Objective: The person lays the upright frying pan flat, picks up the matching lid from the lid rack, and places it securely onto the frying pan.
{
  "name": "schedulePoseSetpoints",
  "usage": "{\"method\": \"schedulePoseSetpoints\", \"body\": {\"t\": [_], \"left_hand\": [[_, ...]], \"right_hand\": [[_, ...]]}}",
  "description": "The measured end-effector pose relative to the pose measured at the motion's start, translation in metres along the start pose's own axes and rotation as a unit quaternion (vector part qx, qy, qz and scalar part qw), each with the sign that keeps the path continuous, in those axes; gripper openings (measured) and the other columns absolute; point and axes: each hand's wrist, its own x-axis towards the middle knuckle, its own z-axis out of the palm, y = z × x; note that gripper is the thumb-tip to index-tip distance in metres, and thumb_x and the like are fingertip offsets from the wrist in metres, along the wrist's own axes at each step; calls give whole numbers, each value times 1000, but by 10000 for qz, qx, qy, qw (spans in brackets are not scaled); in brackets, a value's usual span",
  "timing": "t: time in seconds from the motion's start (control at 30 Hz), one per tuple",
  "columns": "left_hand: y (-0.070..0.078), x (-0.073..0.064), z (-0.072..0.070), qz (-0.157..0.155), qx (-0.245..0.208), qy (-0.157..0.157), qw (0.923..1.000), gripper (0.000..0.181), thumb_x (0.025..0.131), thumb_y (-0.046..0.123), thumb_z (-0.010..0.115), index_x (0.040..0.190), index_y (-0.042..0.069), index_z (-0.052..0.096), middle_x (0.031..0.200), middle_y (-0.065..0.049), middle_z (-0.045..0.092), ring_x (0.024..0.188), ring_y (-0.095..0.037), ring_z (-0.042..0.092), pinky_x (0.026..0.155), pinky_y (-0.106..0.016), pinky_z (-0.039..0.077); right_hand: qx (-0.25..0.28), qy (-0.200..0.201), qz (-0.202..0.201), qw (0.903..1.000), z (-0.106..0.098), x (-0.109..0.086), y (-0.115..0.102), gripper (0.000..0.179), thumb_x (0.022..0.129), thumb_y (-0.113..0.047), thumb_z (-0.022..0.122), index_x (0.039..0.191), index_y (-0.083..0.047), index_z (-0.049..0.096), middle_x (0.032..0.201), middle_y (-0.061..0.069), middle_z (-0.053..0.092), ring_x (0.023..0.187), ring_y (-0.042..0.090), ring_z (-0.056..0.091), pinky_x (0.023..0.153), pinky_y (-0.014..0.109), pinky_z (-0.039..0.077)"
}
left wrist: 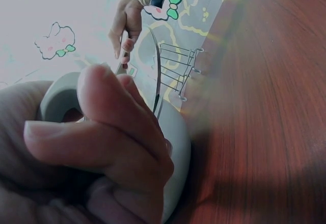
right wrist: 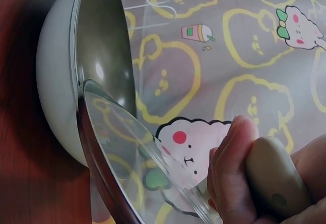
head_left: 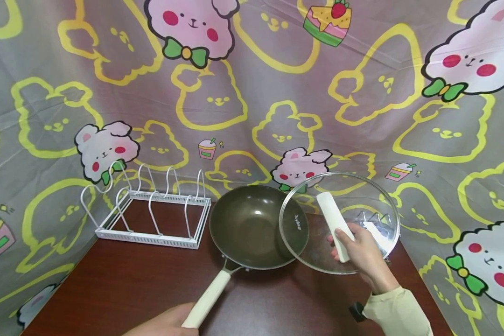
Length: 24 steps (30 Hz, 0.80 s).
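A wok [head_left: 252, 228] with a dark inside and pale outside sits on the table, its cream handle [head_left: 207, 298] pointing toward me. My left hand [head_left: 164, 321] grips the end of that handle, fingers curled round it in the left wrist view. To the right, my right hand [head_left: 364, 256] holds a clear glass lid [head_left: 374, 198] by its long cream handle [head_left: 333, 219]. The lid is raised and tilted, overlapping the wok's right side in the head view. From the right wrist, the lid's rim [right wrist: 97, 158] appears right at the wok's rim [right wrist: 79, 46].
A white wire rack [head_left: 151, 240] with several upright loops stands left of the wok on the dark red-brown table [head_left: 122, 289]. Grey cloth [head_left: 252, 84] printed with cartoon rabbits hangs behind and at both sides. Small wire loops [head_left: 374, 217] show through the lid.
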Motion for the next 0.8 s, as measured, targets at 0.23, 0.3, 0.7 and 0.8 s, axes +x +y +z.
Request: {"method": "schedulePoseSetpoints", "body": {"t": [0.23,0.3,0.7,0.8], "left_hand": [[-2,0,-1,86,-112,-79,9999,32,85,6,65,114,-6,60,90,-2,61,82,-8,63,74,-21,51],[-3,-1,-3,263,-23,-157,9995,35,86,5,64,118,-8,60,94,-2,62,85,-7,63,77,-19,50],[1,-5,-5,-40,-42,19,10000,32,86,4,63,116,-4,61,89,-1,60,80,-9,62,72,-21,51],[5,-7,-7,-313,238,169,9991,34,87,7,65,120,-1,62,92,-4,61,83,-12,61,74,-20,48]], "right_hand": [[-71,-17,3,10000,5,1,0,39,110,-14,45,139,11,42,85,-1,69,60,10,65,52,30,57],[-95,-14,-8,10000,6,2,-1,38,110,-14,45,138,11,43,85,-1,69,59,10,65,52,31,57],[-91,15,40,9999,11,2,-1,39,110,-13,46,139,13,42,83,0,70,57,11,66,53,31,58],[-66,28,59,10000,12,2,-1,39,110,-12,46,139,14,42,83,0,70,57,11,65,53,30,58]]}}
